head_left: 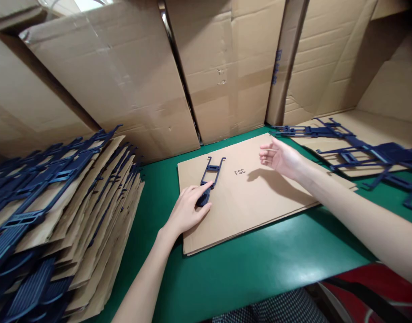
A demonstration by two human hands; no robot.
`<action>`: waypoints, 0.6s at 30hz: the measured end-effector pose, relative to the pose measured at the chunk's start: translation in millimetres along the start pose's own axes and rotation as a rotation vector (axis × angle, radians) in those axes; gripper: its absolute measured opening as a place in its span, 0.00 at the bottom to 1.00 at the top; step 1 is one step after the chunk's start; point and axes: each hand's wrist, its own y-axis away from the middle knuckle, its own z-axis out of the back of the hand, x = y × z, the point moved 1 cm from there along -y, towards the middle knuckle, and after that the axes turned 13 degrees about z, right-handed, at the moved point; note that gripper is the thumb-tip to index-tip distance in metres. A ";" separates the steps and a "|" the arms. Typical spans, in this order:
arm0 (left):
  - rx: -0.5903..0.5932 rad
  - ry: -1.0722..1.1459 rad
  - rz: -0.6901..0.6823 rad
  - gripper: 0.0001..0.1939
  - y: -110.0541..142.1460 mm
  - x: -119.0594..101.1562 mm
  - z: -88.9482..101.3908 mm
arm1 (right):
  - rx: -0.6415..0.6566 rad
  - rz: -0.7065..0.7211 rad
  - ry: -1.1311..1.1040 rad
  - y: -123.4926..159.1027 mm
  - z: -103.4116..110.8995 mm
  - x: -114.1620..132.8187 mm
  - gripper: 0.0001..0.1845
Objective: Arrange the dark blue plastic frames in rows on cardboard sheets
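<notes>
On a cardboard sheet (226,211) printed "FSC" lies a dark blue plastic frame piece (212,168) with two hooked prongs pointing away. My left hand (189,206) grips its near, ribbed end, the index finger across the top and the thumb along the near side. Part of that end is hidden under the fingers. Above the right half of the sheet hovers my right hand (282,159), holding nothing. Its fingers are apart and slightly curled, and its shadow falls on the cardboard.
A tall stack of cardboard sheets (101,251) layered with blue plastic pieces stands at left on the green table (260,264). More blue pieces (377,154) rest on cardboard at right. Large cardboard boxes (125,85) wall off the back.
</notes>
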 end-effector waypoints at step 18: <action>-0.313 -0.049 0.353 0.25 -9.6 37.7 -14.6 | -0.170 -0.102 1.707 -24.3 134.5 -2.5 0.17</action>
